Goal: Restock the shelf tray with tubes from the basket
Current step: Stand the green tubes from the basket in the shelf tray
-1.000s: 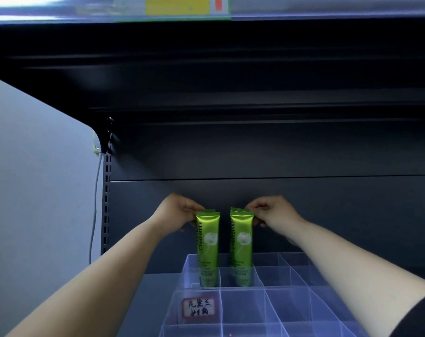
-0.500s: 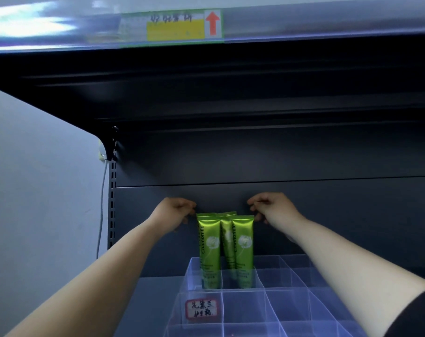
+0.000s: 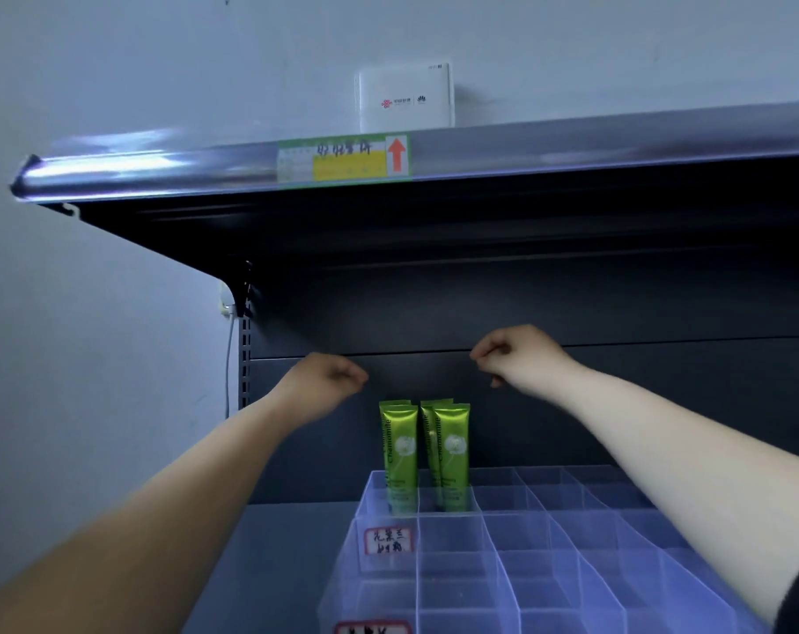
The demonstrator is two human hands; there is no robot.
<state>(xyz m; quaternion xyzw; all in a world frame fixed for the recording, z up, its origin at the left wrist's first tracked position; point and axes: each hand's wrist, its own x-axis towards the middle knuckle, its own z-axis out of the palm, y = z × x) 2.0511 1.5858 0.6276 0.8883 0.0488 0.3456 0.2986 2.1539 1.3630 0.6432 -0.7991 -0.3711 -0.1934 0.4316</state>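
Observation:
Several green tubes stand upright at the back of the clear divided shelf tray (image 3: 548, 533): a left pair (image 3: 399, 455) and a right pair (image 3: 452, 455), one tube behind the other in each. My left hand (image 3: 324, 379) hovers above and to the left of them, fingers curled, holding nothing. My right hand (image 3: 514, 356) is raised above and to the right of the tubes, fingers also curled and empty. Neither hand touches a tube. The basket is out of view.
The tray sits on a grey shelf (image 3: 287, 542) against a dark back panel. An upper shelf (image 3: 571, 153) with a yellow price label (image 3: 342, 160) overhangs my hands. A white box (image 3: 404, 96) stands on it. A red-bordered label (image 3: 388, 539) marks the tray front.
Both hands let go of the tubes and lifted up and apart. The tubes now stand alone in the tray. The camera tilted up, showing the upper shelf and white box.

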